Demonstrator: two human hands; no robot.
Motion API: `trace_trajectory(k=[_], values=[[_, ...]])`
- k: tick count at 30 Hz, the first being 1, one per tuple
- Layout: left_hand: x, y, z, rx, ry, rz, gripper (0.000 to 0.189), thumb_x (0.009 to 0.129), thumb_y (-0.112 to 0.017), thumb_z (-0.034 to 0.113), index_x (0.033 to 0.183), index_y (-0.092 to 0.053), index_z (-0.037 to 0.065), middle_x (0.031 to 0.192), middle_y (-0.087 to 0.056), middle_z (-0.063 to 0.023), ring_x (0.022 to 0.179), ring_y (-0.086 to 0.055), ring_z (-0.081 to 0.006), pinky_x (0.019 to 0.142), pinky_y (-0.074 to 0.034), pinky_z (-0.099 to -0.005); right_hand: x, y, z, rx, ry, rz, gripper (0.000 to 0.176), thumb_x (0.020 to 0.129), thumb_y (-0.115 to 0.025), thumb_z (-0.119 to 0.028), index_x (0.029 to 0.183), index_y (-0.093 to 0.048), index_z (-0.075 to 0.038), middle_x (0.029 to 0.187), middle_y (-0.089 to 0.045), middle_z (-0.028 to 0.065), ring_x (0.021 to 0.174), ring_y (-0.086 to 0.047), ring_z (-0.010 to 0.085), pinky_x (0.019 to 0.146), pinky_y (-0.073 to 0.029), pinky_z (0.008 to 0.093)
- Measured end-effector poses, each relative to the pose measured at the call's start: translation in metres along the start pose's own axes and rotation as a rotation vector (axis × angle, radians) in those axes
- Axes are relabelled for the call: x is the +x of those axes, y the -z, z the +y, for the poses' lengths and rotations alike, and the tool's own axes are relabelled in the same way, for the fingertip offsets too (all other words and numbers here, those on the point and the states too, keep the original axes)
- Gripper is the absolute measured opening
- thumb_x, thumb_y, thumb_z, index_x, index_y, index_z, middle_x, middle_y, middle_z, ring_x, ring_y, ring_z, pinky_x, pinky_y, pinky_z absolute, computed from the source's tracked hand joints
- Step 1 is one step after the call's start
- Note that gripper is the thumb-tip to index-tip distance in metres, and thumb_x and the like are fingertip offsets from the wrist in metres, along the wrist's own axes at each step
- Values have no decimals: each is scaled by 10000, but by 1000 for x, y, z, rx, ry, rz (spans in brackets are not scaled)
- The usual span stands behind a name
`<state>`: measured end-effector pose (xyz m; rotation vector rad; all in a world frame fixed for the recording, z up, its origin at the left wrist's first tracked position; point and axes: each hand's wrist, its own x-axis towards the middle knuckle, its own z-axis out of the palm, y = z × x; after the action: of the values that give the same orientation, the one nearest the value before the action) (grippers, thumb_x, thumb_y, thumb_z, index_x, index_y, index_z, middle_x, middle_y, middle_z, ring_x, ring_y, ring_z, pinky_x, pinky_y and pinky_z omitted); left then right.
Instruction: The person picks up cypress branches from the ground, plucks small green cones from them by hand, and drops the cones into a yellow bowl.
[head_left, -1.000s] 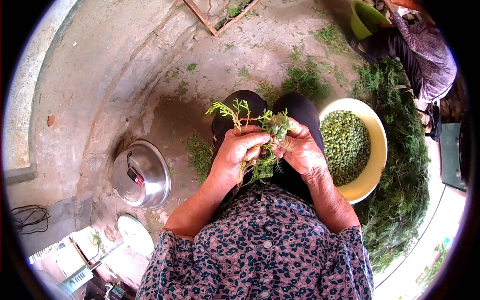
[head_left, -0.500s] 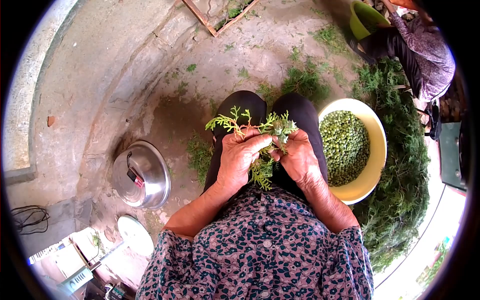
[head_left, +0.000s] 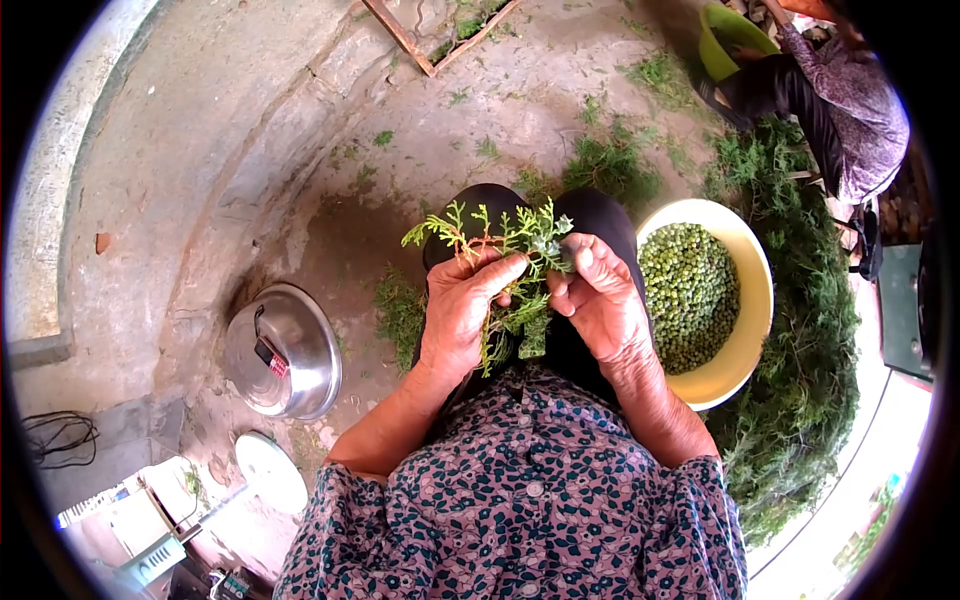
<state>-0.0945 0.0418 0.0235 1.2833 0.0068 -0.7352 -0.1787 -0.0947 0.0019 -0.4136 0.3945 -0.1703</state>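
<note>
A green sprig [head_left: 515,235] with reddish stems and pale bluish-green cones lies across my lap between my hands. My left hand [head_left: 460,308] is closed round its stem, thumb on top. At the sprig's right end, beside the cones, my right hand [head_left: 602,300] has its thumb and forefinger pinched together; whatever is between them is too small to name. Right of my knee stands a cream-yellow basin [head_left: 757,290], partly filled with small round green cones [head_left: 690,295].
A metal basin [head_left: 283,350] sits upside down on the left. Cut greenery [head_left: 800,370] is heaped at the right. Another person [head_left: 860,120] sits at the upper right by a green tub [head_left: 712,45]. A wooden frame [head_left: 400,35] lies at the top.
My right hand has moved slightly right and away from my left hand, showing more of the cones. My left hand and the sprig have shifted a little left.
</note>
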Motion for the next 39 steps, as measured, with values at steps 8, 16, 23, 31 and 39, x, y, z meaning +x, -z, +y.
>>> trace_trajectory(k=[8, 16, 23, 31, 39], values=[[2, -1, 3, 119, -22, -74, 107, 795, -659, 105, 867, -672, 27, 745, -606, 33, 652, -511, -34, 546, -394, -185, 5, -7, -3, -344, 119, 56, 116, 821, -636, -122, 892, -580, -49, 700, -557, -24, 537, -486, 61, 439, -331, 185], [17, 5, 31, 397, 13, -316, 230, 791, -639, 45, 1007, -594, -20, 885, -625, -43, 808, -587, -114, 735, -466, -242, 0, -14, -9, -625, 253, 137, 136, 824, -634, -105, 913, -574, -22, 700, -549, -29, 558, -465, 34, 491, -368, 167], [18, -16, 20, 189, 94, -232, 96, 829, -607, 108, 862, -603, 18, 711, -573, -1, 566, -518, -49, 483, -422, -179, -1, -16, -7, -719, 304, 149, 125, 825, -629, -85, 905, -573, -6, 710, -561, -16, 598, -477, 37, 545, -414, 187], [11, -11, 9, 164, 161, -188, 72, 791, -636, 52, 841, -595, 19, 693, -564, -16, 554, -487, -54, 421, -337, -156, -1, -9, -6, -426, 82, 90, 103, 870, -565, -118, 899, -558, -20, 689, -526, 0, 527, -435, 66, 455, -311, 199], [12, -5, 9, -44, 239, -219, 60, 799, -608, 49, 829, -581, 5, 664, -535, -46, 504, -441, -50, 409, -324, -159, -1, 4, -6, -18, -23, 22, 154, 860, -570, -156, 952, -543, -36, 821, -581, 54, 598, -521, 145, 502, -379, 236]])
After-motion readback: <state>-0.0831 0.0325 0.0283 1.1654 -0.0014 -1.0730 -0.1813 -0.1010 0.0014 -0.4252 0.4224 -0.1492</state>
